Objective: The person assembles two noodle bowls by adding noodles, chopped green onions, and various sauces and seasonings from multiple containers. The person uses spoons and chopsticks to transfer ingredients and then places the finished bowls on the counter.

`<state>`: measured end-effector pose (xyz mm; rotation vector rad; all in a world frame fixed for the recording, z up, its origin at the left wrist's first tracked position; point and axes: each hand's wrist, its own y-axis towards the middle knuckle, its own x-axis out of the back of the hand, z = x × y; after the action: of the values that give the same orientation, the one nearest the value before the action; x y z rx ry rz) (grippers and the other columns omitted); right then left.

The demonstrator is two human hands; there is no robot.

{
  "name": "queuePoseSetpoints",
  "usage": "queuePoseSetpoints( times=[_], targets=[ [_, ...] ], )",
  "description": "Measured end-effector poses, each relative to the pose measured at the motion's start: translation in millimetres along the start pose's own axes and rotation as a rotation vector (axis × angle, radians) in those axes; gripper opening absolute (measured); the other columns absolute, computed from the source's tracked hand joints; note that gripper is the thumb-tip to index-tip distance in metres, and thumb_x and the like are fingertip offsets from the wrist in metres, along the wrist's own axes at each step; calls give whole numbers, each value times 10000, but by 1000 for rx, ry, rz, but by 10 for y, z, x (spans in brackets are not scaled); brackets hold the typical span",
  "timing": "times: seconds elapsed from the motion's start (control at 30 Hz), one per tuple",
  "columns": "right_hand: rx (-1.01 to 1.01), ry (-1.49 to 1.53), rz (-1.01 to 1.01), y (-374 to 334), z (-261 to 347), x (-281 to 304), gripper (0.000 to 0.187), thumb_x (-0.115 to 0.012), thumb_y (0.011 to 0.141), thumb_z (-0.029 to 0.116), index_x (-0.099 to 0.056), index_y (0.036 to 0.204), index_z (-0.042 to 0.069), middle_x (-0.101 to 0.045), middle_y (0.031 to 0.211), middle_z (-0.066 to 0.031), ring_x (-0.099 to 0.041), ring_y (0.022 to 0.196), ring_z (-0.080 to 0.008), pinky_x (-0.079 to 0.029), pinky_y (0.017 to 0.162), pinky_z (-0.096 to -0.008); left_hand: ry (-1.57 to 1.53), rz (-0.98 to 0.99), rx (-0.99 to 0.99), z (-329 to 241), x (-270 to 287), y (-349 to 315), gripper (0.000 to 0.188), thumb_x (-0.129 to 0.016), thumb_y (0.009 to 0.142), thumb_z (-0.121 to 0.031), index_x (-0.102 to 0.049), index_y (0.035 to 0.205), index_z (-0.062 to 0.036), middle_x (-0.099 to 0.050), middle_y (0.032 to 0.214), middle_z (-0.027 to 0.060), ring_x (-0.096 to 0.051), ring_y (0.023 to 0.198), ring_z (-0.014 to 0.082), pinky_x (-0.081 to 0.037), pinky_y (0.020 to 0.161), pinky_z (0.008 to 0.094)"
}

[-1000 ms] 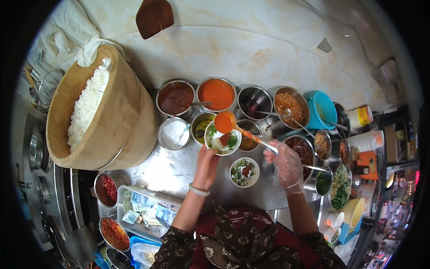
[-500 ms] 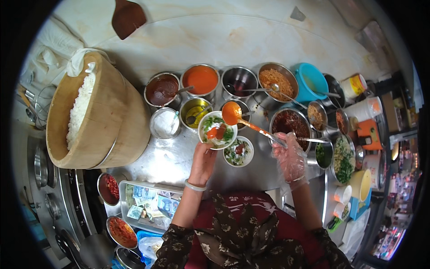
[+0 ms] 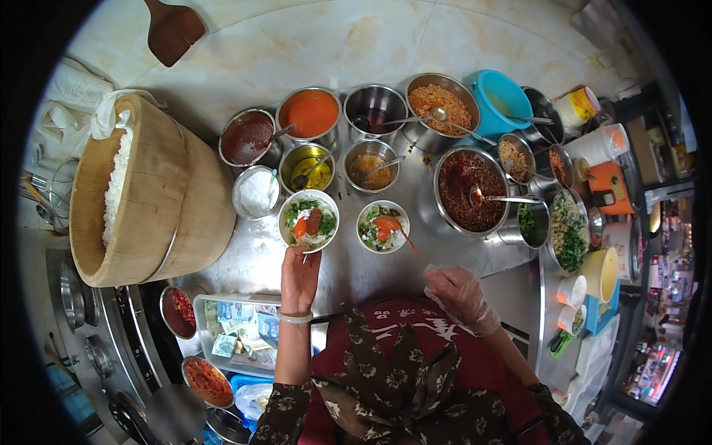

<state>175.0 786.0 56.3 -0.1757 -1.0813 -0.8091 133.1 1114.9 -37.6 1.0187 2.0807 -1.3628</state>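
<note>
My left hand [image 3: 300,278] grips the near rim of a white bowl [image 3: 283,231] with chopped greens, white stuff and red-orange sauce in it. To its right a second white bowl [image 3: 406,215] stands on the steel counter, with greens and orange sauce inside. My right hand [image 3: 456,293], in a clear plastic glove, is closed at the end of a sauce-smeared ladle [image 3: 410,242]. That ladle slants down into the second bowl; its head is hard to tell from the sauce. Behind the bowls is a pot of orange sauce [image 3: 309,111].
A large wooden rice tub [image 3: 167,200] fills the left. Metal pots line the back, beside a blue tub [image 3: 482,111]. A pot of dark chili [image 3: 471,185] with a spoon stands right of the bowls. A tray of banknotes [image 3: 215,356] lies near left.
The ladle has come down into the right-hand bowl, which now shows orange sauce. My right hand has moved down and towards me. The left hand still holds its bowl.
</note>
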Motion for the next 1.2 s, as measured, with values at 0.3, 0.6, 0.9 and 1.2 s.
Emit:
queuePoseSetpoints(
  times=[0.3, 0.6, 0.9, 1.2],
  targets=[
    [-66, 108, -94, -155, -25, -83, 308, -657, 845, 50, -619, 1151, 53, -650, 1004, -149, -624, 854, -329, -515, 733, -409, 15, 17, 27, 97, -103, 7, 449, -621, 847, -157, -479, 1247, -9, -507, 1226, 103, -484, 1137, 244, -382, 1076, 375],
    [-354, 483, -279, -220, -129, -188, 214, -624, 925, 142, -649, 1090, 8, -685, 990, -141, -661, 813, -240, -538, 754, -339, 22, 59, 28, 111, -160, 76, 432, -599, 864, -133, -482, 1260, -7, -522, 1242, 109, -494, 1154, 245, -383, 1084, 371],
    [-803, 1209, -520, 618, -180, 49, 361, -531, 995, 288, -569, 1126, -46, -606, 894, -80, -581, 817, -128, -496, 721, -253, 113, 165, -7, 81, -517, 234, 231, -579, 896, -138, -560, 1123, -97, -559, 1206, 40, -503, 1120, 183, -376, 1055, 354],
    [-429, 1101, -432, 2446, -650, -840, 321, -561, 992, 289, -604, 1175, 29, -638, 938, -72, -599, 810, -146, -505, 747, -286, 169, 269, -55, -36, -710, 463, 343, -557, 908, -149, -520, 1244, -92, -540, 1272, 37, -496, 1161, 182, -368, 1067, 360]
  ],
)
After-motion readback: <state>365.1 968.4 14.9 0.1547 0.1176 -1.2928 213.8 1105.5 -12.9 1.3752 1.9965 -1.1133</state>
